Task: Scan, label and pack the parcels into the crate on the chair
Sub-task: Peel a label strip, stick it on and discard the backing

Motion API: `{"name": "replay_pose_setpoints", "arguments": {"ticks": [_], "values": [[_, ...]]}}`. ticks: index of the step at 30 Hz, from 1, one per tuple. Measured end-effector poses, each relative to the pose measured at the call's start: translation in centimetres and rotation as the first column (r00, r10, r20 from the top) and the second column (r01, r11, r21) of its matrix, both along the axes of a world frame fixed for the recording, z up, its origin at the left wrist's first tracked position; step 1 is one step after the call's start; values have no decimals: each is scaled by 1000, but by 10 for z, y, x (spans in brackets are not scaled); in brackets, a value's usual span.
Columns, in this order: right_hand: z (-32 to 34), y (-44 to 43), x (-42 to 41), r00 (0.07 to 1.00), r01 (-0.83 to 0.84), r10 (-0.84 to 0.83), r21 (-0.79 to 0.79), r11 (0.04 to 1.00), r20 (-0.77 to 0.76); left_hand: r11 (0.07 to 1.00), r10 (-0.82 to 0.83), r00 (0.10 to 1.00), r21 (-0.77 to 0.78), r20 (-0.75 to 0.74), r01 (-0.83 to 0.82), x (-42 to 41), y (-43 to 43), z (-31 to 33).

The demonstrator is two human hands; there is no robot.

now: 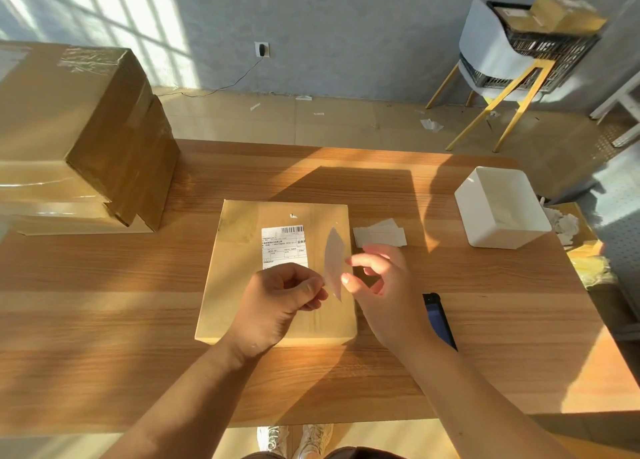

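A flat cardboard parcel [239,285] lies in the middle of the wooden table [104,302], with a printed shipping label [282,247] on its top. Above it, my left hand [280,299] pinches the lower edge of a pale label sheet [334,262] that stands on edge. My right hand [377,278] is just right of the sheet, with thumb and forefinger at its side edge. A small stack of white labels [379,237] rests right of the parcel. The black crate [540,39] sits on the white chair [491,53] at the back right, with cardboard parcels [564,13] in it.
Large stacked cardboard boxes [79,129] fill the table's left end. A white bin [498,209] stands at the right edge. A dark scanner-like device [438,316] lies right of my right forearm. Crumpled paper and yellow film [585,250] lie beyond the table's right edge.
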State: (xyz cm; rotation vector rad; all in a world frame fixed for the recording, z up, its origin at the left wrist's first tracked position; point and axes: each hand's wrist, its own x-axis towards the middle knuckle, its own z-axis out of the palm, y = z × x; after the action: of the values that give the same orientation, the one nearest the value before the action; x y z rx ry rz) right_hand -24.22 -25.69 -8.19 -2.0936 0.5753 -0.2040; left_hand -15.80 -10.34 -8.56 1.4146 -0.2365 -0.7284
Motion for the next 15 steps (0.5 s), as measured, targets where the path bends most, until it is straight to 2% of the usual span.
{"name": "replay_pose_setpoints", "arguments": {"ticks": [7,12,15], "values": [[13,8,-1,982,-189,183,163,968,50,994,-112,986,11,124,111,3,1,2],[15,7,-2,989,-146,134,283,948,59,981,-192,967,48,166,187,8,7,5],[11,9,-2,997,-66,51,361,930,50,983,-178,972,66,152,170,11,7,3]]}}
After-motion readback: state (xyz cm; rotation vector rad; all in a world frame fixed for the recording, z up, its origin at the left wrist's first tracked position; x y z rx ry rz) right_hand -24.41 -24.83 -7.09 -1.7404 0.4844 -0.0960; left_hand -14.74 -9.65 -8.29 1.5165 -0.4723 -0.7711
